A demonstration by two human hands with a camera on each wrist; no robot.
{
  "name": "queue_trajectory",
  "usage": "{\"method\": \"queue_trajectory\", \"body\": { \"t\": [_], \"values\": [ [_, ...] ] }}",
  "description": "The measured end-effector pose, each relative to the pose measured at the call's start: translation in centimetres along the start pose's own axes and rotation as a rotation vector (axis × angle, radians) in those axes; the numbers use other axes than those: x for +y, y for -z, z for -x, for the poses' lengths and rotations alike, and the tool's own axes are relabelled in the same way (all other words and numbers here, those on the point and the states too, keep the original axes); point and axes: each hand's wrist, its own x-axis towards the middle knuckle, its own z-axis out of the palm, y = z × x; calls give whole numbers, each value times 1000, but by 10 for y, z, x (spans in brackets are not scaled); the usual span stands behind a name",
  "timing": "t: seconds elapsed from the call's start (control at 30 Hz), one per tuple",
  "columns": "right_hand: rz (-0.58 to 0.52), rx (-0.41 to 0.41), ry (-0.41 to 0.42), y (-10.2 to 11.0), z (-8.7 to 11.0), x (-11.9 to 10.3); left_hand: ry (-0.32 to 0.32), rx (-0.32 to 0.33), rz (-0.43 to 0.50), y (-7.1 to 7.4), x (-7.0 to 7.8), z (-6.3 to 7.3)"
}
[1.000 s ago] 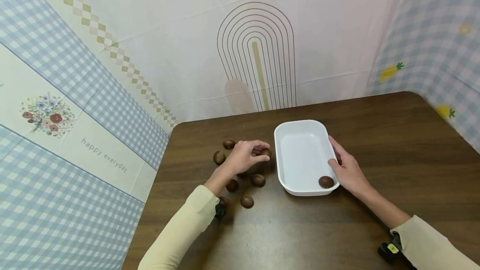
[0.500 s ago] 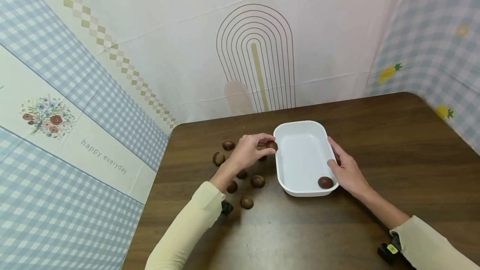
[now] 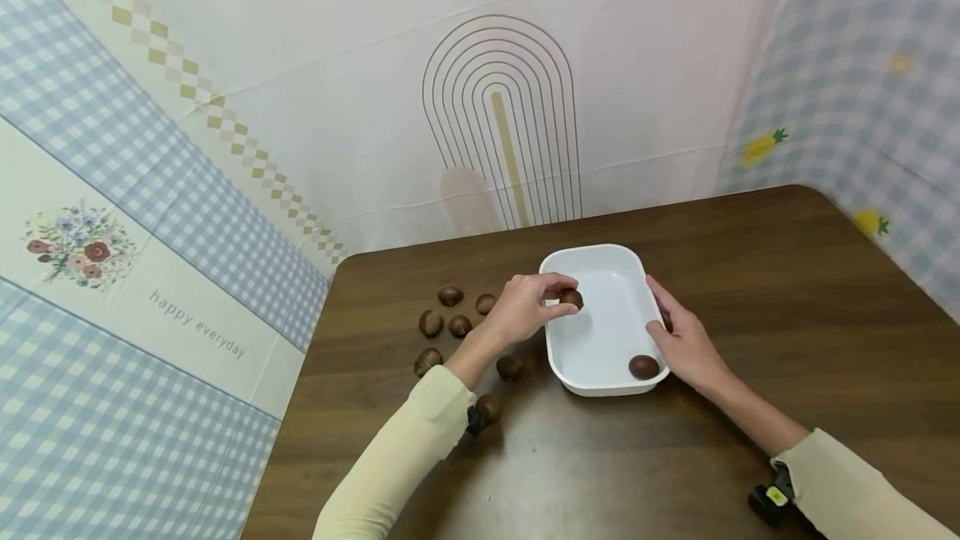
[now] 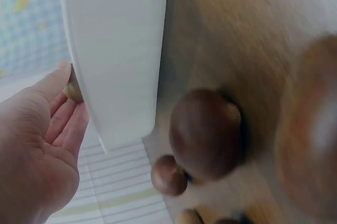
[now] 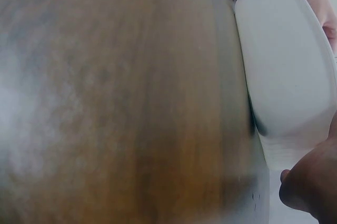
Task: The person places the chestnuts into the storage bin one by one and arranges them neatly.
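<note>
My left hand pinches a glossy brown chestnut between thumb and fingers, over the left part of a white rectangular dish. In the left wrist view the held chestnut is partly hidden behind the dish's wall. My right hand grips the dish's right side, thumb at the rim and fingers along the outer wall. Another chestnut lies inside the dish, at its near right corner. In the right wrist view only part of my right hand shows, beside the dish.
Several loose chestnuts lie on the brown wooden table to the left of the dish, some close to my left forearm. A patterned cloth hangs behind the table's far edge. Dark devices are strapped at both wrists.
My left hand has carried its chestnut rightward from beside the dish, past the left rim and over the inside. My right hand keeps its grip. The head view has shifted slightly.
</note>
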Motion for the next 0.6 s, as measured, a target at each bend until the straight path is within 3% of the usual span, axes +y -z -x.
{"method": "queue_trajectory", "body": {
  "t": [0.6],
  "values": [
    [-18, 9, 16, -1, 0, -1, -99, -30, -72, -41, 22, -24]
  ]
}}
